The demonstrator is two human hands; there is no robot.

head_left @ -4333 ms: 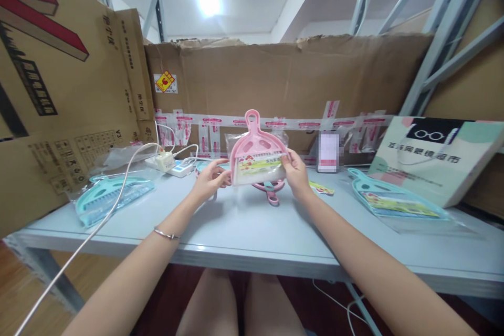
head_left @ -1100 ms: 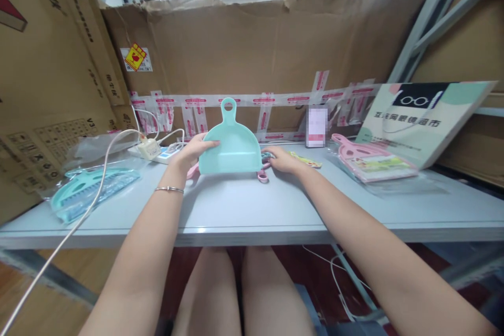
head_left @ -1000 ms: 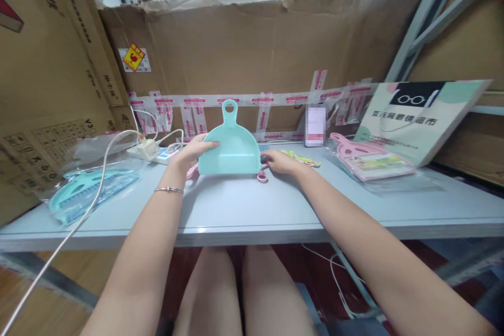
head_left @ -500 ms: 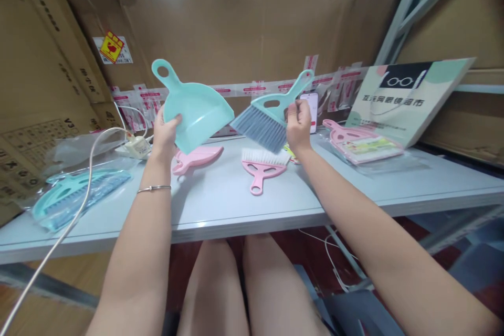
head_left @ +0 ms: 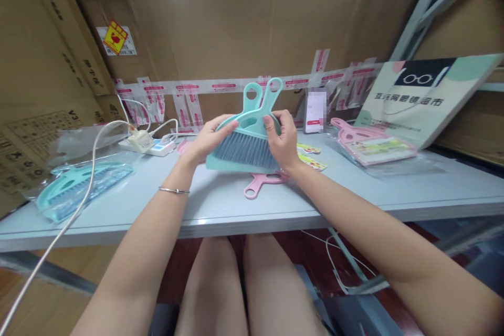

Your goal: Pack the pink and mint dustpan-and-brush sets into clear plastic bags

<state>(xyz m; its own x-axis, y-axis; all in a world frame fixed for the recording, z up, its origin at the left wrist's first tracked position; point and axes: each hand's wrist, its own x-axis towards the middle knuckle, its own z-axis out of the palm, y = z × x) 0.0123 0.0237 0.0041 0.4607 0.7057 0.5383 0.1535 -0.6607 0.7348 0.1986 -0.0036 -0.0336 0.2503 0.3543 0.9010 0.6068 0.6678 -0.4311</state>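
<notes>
Above the middle of the table, a mint-green hand brush [head_left: 248,149] with grey bristles lies against the front of a matching mint dustpan [head_left: 220,164]. Their looped handles point up, side by side. My left hand [head_left: 210,139] is closed on the dustpan's left side, its thumb reaching across to the brush. My right hand [head_left: 284,139] grips the brush at its right side, thumb in front. Below them a pink hand brush [head_left: 260,182] rests on the table, its bristles hidden. Only a bit of the pink dustpan [head_left: 184,147] shows behind my left wrist.
A bagged mint brush set [head_left: 84,186] lies at the left, crossed by a white cable [head_left: 93,165]. A power strip [head_left: 163,146] sits behind it. A phone [head_left: 315,110] stands against the cardboard; a bagged pink set [head_left: 374,144] and a printed box [head_left: 417,100] are at the right.
My two hands have come together at the middle. The brush, earlier apart from the dustpan, now lies against it with both handles upward.
</notes>
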